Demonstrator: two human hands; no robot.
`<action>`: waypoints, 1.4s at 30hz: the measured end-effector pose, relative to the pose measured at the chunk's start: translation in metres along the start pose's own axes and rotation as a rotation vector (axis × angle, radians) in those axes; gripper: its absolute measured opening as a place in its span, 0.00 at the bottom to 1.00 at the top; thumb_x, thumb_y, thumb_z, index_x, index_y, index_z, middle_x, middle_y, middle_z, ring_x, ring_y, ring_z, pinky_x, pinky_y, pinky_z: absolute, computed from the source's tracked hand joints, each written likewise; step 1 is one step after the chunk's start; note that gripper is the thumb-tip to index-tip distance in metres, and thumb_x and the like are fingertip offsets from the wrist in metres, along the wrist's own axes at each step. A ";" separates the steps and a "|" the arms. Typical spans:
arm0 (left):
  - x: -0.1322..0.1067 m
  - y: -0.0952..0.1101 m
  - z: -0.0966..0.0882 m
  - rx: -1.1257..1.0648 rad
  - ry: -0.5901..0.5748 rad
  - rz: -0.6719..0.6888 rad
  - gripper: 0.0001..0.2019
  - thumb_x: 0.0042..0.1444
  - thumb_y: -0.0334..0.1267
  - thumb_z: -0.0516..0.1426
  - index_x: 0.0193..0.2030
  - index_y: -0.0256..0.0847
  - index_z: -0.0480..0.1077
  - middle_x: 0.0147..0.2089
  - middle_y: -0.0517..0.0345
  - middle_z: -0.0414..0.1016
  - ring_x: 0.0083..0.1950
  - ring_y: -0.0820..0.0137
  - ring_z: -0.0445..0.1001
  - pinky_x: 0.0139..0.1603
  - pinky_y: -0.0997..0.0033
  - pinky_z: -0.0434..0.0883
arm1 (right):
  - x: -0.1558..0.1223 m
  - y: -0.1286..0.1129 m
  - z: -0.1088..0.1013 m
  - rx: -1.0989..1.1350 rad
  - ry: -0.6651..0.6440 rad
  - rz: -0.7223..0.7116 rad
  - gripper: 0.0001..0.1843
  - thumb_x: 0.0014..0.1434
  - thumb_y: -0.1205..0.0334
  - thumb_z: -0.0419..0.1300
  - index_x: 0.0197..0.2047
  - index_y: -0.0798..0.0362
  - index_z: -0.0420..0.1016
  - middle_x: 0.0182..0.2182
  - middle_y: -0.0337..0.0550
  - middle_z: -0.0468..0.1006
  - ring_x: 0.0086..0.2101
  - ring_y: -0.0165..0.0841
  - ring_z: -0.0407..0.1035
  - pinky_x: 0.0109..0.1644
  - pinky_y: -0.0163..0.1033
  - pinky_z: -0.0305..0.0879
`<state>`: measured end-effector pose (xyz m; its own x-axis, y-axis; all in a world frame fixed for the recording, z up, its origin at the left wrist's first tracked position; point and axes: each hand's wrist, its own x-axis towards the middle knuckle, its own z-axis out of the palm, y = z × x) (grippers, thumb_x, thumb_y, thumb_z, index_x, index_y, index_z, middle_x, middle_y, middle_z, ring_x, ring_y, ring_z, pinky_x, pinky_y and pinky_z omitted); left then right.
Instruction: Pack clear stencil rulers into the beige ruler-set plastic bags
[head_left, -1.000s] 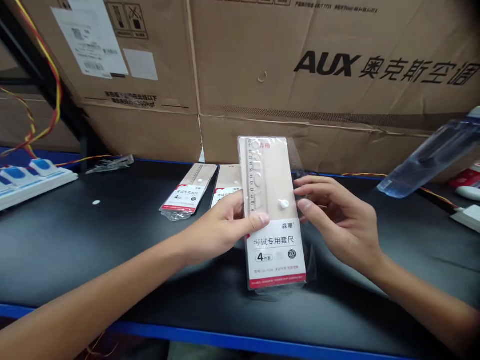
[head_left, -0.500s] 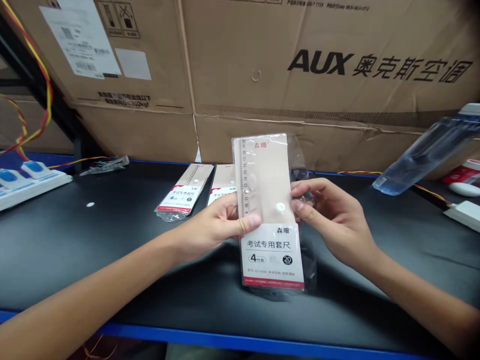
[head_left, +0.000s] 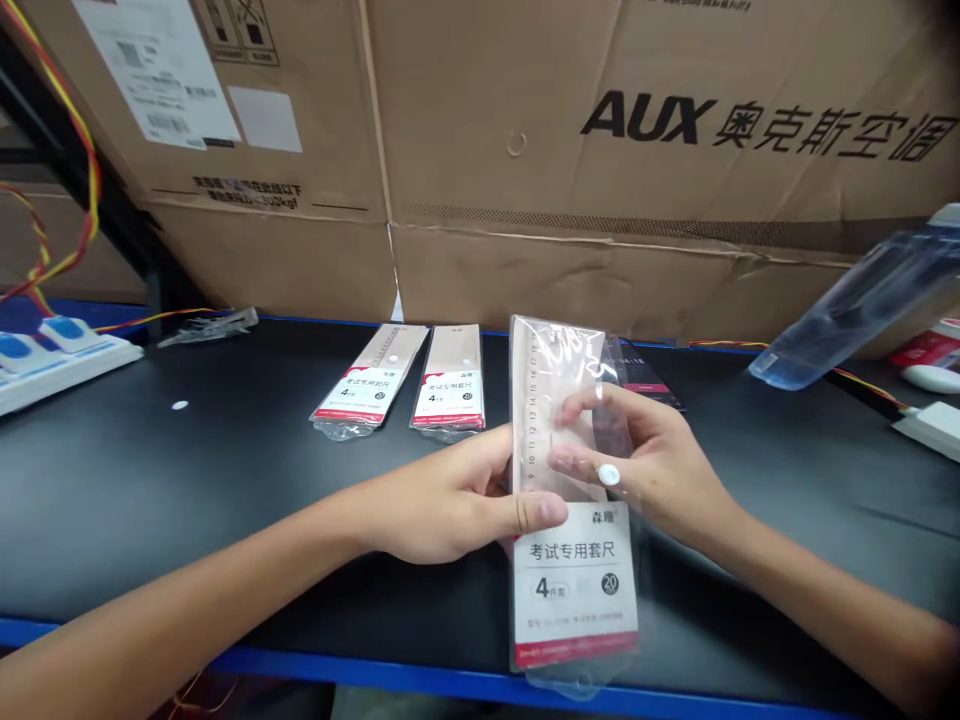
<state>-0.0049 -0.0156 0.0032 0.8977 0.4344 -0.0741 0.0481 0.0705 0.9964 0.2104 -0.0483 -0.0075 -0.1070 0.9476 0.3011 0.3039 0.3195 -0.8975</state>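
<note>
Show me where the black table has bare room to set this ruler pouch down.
Widest free patch: black tabletop between the white power strip at left and the two flat ruler packs, apart from one small white dot. A second lies right of the right hand, before the white block. The centre is crowded: left hand, clear ruler pouch, dark pack.

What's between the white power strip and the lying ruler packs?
A small white dot on the black table and a clear wrapper farther back; head view.

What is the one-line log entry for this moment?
left hand: pinches left edge of ruler pack | right hand: fingers behind its clear top | pack: upright over table | behind: two more packs lying flat
</note>
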 end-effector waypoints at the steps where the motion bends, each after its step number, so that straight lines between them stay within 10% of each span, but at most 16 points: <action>1: 0.001 -0.001 0.001 -0.005 -0.006 -0.008 0.16 0.65 0.40 0.57 0.58 0.42 0.64 0.46 0.53 0.75 0.45 0.66 0.75 0.44 0.68 0.72 | 0.000 0.000 0.002 0.022 -0.002 0.032 0.12 0.50 0.56 0.73 0.35 0.49 0.76 0.32 0.38 0.79 0.27 0.30 0.71 0.28 0.34 0.68; 7: 0.002 -0.004 0.002 -0.014 -0.011 -0.044 0.16 0.65 0.40 0.57 0.58 0.43 0.64 0.47 0.53 0.74 0.47 0.66 0.75 0.44 0.68 0.73 | 0.001 0.001 0.002 0.151 -0.125 0.214 0.13 0.51 0.53 0.71 0.28 0.53 0.77 0.23 0.37 0.77 0.23 0.29 0.69 0.25 0.34 0.66; 23: -0.006 0.014 -0.023 0.118 0.069 -0.080 0.15 0.62 0.41 0.60 0.54 0.39 0.68 0.45 0.50 0.80 0.43 0.64 0.80 0.38 0.69 0.77 | 0.012 0.004 -0.014 0.333 -0.034 0.243 0.12 0.52 0.58 0.71 0.26 0.52 0.74 0.37 0.41 0.79 0.34 0.33 0.74 0.35 0.36 0.72; 35: -0.013 0.015 -0.095 0.288 0.775 -0.010 0.26 0.53 0.46 0.67 0.54 0.37 0.67 0.45 0.44 0.82 0.42 0.56 0.81 0.35 0.64 0.76 | 0.032 0.032 -0.029 0.317 0.265 0.422 0.11 0.54 0.57 0.70 0.38 0.51 0.76 0.32 0.40 0.79 0.32 0.31 0.78 0.31 0.29 0.75; 42: -0.012 0.006 -0.102 0.227 0.802 -0.021 0.29 0.51 0.46 0.68 0.55 0.34 0.67 0.45 0.41 0.82 0.43 0.54 0.82 0.41 0.59 0.79 | 0.028 0.038 -0.024 0.243 0.145 0.374 0.27 0.53 0.64 0.71 0.56 0.50 0.73 0.54 0.51 0.79 0.54 0.39 0.75 0.58 0.38 0.73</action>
<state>-0.0604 0.0715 0.0058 0.3154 0.9488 -0.0151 0.2258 -0.0596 0.9723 0.2414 -0.0094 -0.0250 0.1061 0.9939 -0.0308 0.0639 -0.0377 -0.9972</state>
